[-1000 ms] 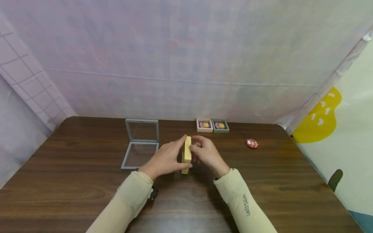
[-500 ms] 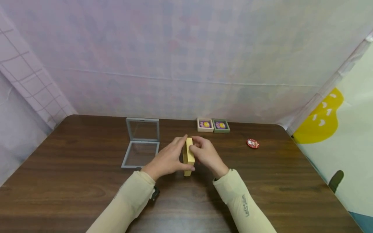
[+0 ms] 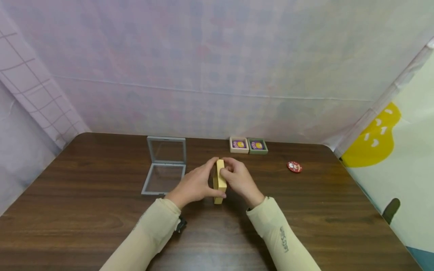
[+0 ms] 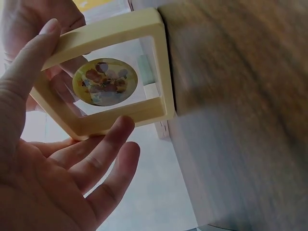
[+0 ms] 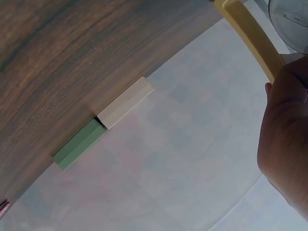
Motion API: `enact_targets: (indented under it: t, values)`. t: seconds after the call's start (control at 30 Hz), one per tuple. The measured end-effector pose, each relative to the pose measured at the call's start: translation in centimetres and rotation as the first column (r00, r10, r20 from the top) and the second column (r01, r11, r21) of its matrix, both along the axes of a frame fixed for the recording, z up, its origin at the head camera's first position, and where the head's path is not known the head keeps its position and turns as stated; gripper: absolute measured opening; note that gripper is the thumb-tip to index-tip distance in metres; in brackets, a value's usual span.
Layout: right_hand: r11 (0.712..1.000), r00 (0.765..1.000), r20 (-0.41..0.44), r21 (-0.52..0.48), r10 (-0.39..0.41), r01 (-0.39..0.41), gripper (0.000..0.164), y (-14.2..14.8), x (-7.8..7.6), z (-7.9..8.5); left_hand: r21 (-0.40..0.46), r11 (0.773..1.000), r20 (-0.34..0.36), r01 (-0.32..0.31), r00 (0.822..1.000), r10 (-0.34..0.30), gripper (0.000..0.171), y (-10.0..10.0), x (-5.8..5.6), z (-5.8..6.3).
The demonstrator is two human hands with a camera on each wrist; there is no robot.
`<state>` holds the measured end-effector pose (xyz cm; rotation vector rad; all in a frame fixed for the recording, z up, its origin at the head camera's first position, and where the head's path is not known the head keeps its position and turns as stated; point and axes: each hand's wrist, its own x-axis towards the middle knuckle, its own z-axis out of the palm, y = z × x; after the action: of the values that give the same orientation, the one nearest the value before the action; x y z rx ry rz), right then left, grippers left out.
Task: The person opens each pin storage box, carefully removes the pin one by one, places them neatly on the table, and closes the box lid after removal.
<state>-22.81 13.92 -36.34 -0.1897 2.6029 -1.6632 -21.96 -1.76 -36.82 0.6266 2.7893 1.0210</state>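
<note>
A pale yellow square display frame (image 3: 220, 177) stands on edge at the middle of the table. Behind its clear film sits a round picture badge (image 4: 106, 82), seen at a slant in the left wrist view. My left hand (image 3: 194, 185) holds the frame from the left, thumb at the near edge and fingers at the far one. From the right, my right hand (image 3: 241, 181) pinches the frame's top bar; its other fingers are partly hidden behind it. To the left, a grey display frame (image 3: 167, 163) lies unfolded, one half raised, with clear film in both halves.
At the table's back edge stand a cream square frame (image 3: 239, 151) and a green one (image 3: 259, 151), side by side, each with a purple and yellow picture inside. A red round badge (image 3: 294, 166) lies farther right. A cloth backdrop (image 3: 210, 67) hangs behind the table.
The yellow frame has shifted slightly to the right and turned a little. My right fingers have drawn in closer against it. The other things on the table stay put.
</note>
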Motion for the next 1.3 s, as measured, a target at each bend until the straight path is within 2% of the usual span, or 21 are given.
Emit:
enact_targets:
  t: [0.2,0.53,0.7,0.93,1.17,1.3]
  values:
    - [1.0,1.0,-0.019,0.0,-0.012,0.012,0.052,-0.15,-0.02,-0.05,0.0,1.0,-0.014,-0.007,1.0,0.007,0.106,0.0,0.04,-0.03]
    - [0.999,0.998,-0.046,0.018,-0.048,0.048,0.055,-0.29,-0.14,-0.34,0.04,0.999,-0.012,0.016,1.0,-0.015,0.104,-0.03,-0.05,-0.06]
    - [0.992,0.991,-0.116,0.104,-0.063,0.075,0.055,-0.46,0.0,-0.44,0.037,0.999,-0.026,0.021,0.999,-0.021,0.104,-0.05,-0.09,-0.1]
    - [0.961,0.978,-0.2,0.25,-0.065,0.115,0.055,-0.62,0.23,-0.63,0.025,1.0,-0.037,0.019,0.999,-0.018,0.105,0.03,-0.21,-0.3]
    - [0.963,0.976,-0.213,0.253,-0.041,0.096,0.048,-0.57,0.13,-0.59,0.019,1.0,-0.034,0.019,0.999,-0.018,0.105,0.05,-0.24,-0.3]
    - [0.966,0.981,-0.189,0.244,-0.041,0.088,0.048,-0.48,0.05,-0.45,0.02,0.999,-0.043,0.028,0.999,-0.027,0.105,0.13,-0.29,-0.34]
